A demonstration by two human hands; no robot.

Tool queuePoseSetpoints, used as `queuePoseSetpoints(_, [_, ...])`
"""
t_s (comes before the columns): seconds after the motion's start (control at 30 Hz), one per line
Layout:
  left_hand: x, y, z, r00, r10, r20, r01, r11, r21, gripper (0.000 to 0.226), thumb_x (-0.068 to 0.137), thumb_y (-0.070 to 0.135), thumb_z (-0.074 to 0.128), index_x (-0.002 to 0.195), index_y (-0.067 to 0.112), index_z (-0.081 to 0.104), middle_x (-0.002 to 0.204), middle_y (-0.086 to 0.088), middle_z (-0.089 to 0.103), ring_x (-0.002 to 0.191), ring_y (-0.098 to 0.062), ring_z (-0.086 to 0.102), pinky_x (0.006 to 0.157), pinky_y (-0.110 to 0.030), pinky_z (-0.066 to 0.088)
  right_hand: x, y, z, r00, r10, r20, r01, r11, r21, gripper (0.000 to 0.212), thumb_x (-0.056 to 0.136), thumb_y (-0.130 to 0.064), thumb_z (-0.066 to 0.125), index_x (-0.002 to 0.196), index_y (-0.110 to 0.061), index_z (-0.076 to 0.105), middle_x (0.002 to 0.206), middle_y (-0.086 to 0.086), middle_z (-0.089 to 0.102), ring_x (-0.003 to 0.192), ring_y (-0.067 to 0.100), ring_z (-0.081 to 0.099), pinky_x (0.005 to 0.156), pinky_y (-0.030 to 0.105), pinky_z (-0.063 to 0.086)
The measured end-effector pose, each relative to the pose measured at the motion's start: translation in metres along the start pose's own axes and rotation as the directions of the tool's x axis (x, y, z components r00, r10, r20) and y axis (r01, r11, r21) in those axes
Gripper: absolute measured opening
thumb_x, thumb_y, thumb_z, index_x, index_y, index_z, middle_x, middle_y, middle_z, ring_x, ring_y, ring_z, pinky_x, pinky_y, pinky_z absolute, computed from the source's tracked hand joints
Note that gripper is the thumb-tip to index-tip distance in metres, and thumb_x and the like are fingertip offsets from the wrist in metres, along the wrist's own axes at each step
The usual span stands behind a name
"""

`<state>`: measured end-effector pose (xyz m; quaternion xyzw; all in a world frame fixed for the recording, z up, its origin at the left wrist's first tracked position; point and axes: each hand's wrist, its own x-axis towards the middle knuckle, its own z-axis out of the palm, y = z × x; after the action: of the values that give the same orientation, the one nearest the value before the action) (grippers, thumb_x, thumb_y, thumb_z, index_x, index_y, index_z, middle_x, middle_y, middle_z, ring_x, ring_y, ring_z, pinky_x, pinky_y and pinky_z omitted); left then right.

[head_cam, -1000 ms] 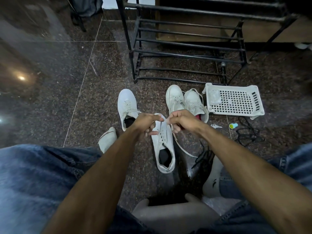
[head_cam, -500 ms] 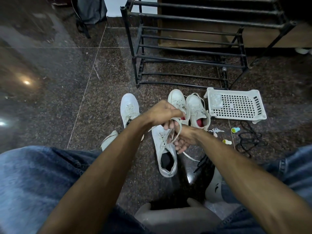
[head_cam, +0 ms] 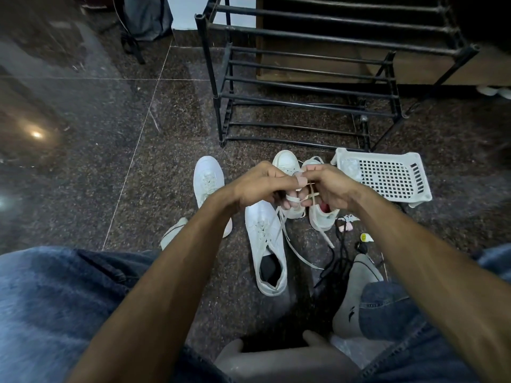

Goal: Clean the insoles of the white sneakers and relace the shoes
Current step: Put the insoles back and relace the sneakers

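Far left, the polished stone floor (head_cam: 83,120) carries a bright lamp reflection, and a denim-clad knee (head_cam: 55,299) fills the lower corner. Just right of it a white insole (head_cam: 172,234) lies on the floor, partly hidden by the forearm, and beyond that sits a lone white sneaker (head_cam: 208,178), toe pointing away. The left hand (head_cam: 258,185) is raised above the shoes with its fingers curled round a white shoelace (head_cam: 293,199) — a loop of it is wrapped over one finger. Below the hands lies the near sneaker (head_cam: 266,244), toe away and dark opening toward the person; the lace strands run down from the hands to its eyelets, and a loose end trails across the floor to its right. The right hand (head_cam: 327,186) meets the left, thumb and fingers pinching the same lace. Behind the hands a pair of sneakers (head_cam: 287,164) rests side by side in front of the black metal shoe rack (head_cam: 304,87). Further right sits a white perforated plastic basket (head_cam: 392,175) — touching the floor near the rack's foot — with a tangle of black laces (head_cam: 336,261) and a grey-socked foot (head_cam: 356,294) nearer the person.
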<state>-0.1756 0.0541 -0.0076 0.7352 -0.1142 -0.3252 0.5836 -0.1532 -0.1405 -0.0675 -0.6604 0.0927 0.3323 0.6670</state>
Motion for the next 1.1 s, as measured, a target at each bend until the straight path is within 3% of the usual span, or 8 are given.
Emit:
queuePoseSetpoints(0.23, [0.000, -0.001, -0.006, 0.989, 0.068, -0.134, -0.088, 0.984, -0.156, 0.040, 0.092, 0.022, 0.060, 0.052, 0.019, 0.056, 0.054, -0.009, 0.059, 0.054, -0.025, 0.058, 0.054, -0.029, 0.042, -0.001, 0.005, 0.002, 0.988, -0.151, -0.043, 0.149, 0.988, -0.050, 0.020, 0.099, -0.012, 0.049, 0.089, -0.013, 0.066, 0.057, 0.004, 0.055, 0.036, 0.010, 0.035, 0.038, 0.022, 0.027])
queuePoseSetpoints(0.4, [0.007, 0.012, -0.010, 0.954, 0.147, -0.262, -0.219, 0.937, -0.271, 0.035, 0.090, 0.020, 0.058, 0.056, 0.019, 0.055, 0.055, -0.006, 0.059, 0.044, -0.020, 0.052, 0.048, -0.025, 0.041, -0.008, 0.013, 0.021, 0.979, -0.101, 0.177, 0.108, 0.994, -0.034, 0.029, 0.091, 0.011, 0.043, 0.102, -0.004, 0.066, 0.064, 0.010, 0.057, 0.036, 0.008, 0.037, 0.034, 0.020, 0.028])
queuePoseSetpoints(0.57, [0.022, 0.002, -0.014, 0.874, -0.009, -0.486, -0.131, 0.959, -0.253, 0.006, 0.096, 0.019, 0.056, 0.101, 0.015, 0.057, 0.085, -0.012, 0.070, 0.056, -0.017, 0.061, 0.063, -0.037, 0.056, -0.008, 0.008, 0.036, 0.980, -0.175, 0.090, 0.187, 0.972, -0.140, 0.026, 0.099, -0.018, 0.051, 0.084, -0.003, 0.067, 0.059, 0.006, 0.058, 0.036, 0.009, 0.035, 0.035, 0.018, 0.023])
queuePoseSetpoints(0.63, [0.021, -0.020, -0.009, 0.868, -0.117, -0.483, -0.008, 0.968, -0.249, 0.017, 0.097, 0.023, 0.055, 0.113, 0.017, 0.050, 0.096, -0.010, 0.068, 0.063, -0.016, 0.063, 0.071, -0.040, 0.057, -0.007, 0.007, 0.036, 0.982, -0.189, 0.014, 0.189, 0.970, -0.151, 0.029, 0.100, -0.018, 0.050, 0.082, -0.003, 0.067, 0.055, 0.006, 0.055, 0.036, 0.009, 0.033, 0.035, 0.018, 0.021])
queuePoseSetpoints(0.83, [0.008, -0.062, 0.014, 0.853, -0.401, -0.335, 0.359, 0.916, -0.181, 0.018, 0.089, 0.017, 0.057, 0.099, 0.011, 0.071, 0.092, -0.002, 0.075, 0.085, -0.017, 0.068, 0.081, -0.033, 0.050, -0.002, 0.009, 0.036, 0.982, -0.128, -0.138, 0.114, 0.988, -0.101, 0.031, 0.096, -0.020, 0.051, 0.075, -0.006, 0.068, 0.052, 0.009, 0.052, 0.034, 0.013, 0.029, 0.036, 0.018, 0.019])
queuePoseSetpoints(0.93, [0.009, -0.060, 0.025, 0.917, -0.296, -0.268, 0.236, 0.943, -0.233, 0.031, 0.093, 0.011, 0.054, 0.113, 0.033, 0.061, 0.113, 0.015, 0.063, 0.106, -0.007, 0.058, 0.092, -0.037, 0.046, -0.002, 0.009, 0.036, 0.989, -0.052, -0.138, 0.038, 0.994, -0.101, 0.032, 0.094, -0.019, 0.049, 0.074, -0.004, 0.067, 0.051, 0.008, 0.047, 0.034, 0.013, 0.025, 0.035, 0.017, 0.019])
queuePoseSetpoints(1.0, [0.011, -0.061, 0.026, 0.943, -0.191, -0.272, 0.117, 0.957, -0.264, 0.042, 0.094, 0.005, 0.053, 0.114, 0.042, 0.055, 0.107, 0.021, 0.060, 0.100, 0.004, 0.054, 0.088, -0.024, 0.044, -0.003, 0.008, 0.036, 0.995, 0.017, -0.100, -0.028, 0.993, -0.112, 0.031, 0.094, -0.022, 0.048, 0.074, -0.006, 0.065, 0.051, 0.004, 0.043, 0.034, 0.011, 0.022, 0.035, 0.018, 0.018])
queuePoseSetpoints(1.1, [0.015, -0.068, 0.021, 0.952, -0.086, -0.294, 0.029, 0.980, -0.195, 0.021, 0.095, 0.003, 0.054, 0.109, 0.013, 0.067, 0.094, 0.002, 0.067, 0.086, -0.005, 0.059, 0.077, -0.020, 0.042, 0.000, 0.009, 0.032, 0.998, 0.065, -0.019, -0.066, 0.993, -0.102, 0.030, 0.095, -0.028, 0.049, 0.075, -0.009, 0.062, 0.052, 0.001, 0.040, 0.035, 0.009, 0.019, 0.035, 0.017, 0.015])
